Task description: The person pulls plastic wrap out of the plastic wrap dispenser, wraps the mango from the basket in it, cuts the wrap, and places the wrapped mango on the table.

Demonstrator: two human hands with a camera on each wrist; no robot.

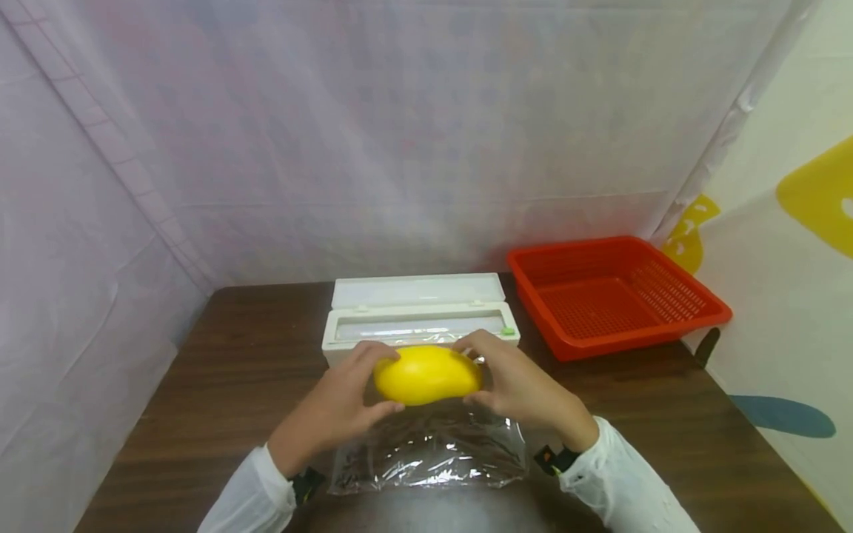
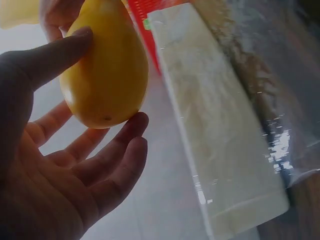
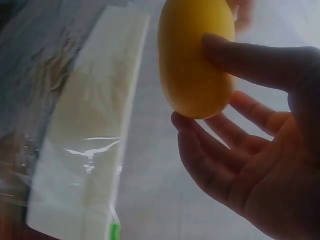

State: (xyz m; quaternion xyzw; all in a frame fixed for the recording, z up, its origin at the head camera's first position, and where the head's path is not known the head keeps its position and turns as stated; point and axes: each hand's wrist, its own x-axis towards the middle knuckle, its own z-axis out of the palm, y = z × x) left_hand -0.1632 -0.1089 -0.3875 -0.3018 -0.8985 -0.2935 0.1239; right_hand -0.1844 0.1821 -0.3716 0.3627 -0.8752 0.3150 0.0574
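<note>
Between both hands a smooth yellow mango [image 1: 426, 375] is held lengthwise, raised above the table. My left hand [image 1: 341, 396] grips its left end, thumb on the near side and fingertips on the far side. At the other end, my right hand [image 1: 523, 383] holds it in the same way. Both wrist views show the thumbs pressed against the mango [image 2: 112, 75] and the fingers curled under its ends. Below it a sheet of clear cling film [image 1: 433, 451] lies on the table, reaching back to a white cling film dispenser [image 1: 418, 292] with its lid raised.
A red plastic basket [image 1: 543, 314] with perforated sides stands at the back right, beside the dispenser. The dark wooden table [image 1: 233, 370] meets pale curtain-like walls at the back and left. A green slider [image 1: 508, 331] sits at the dispenser's right end.
</note>
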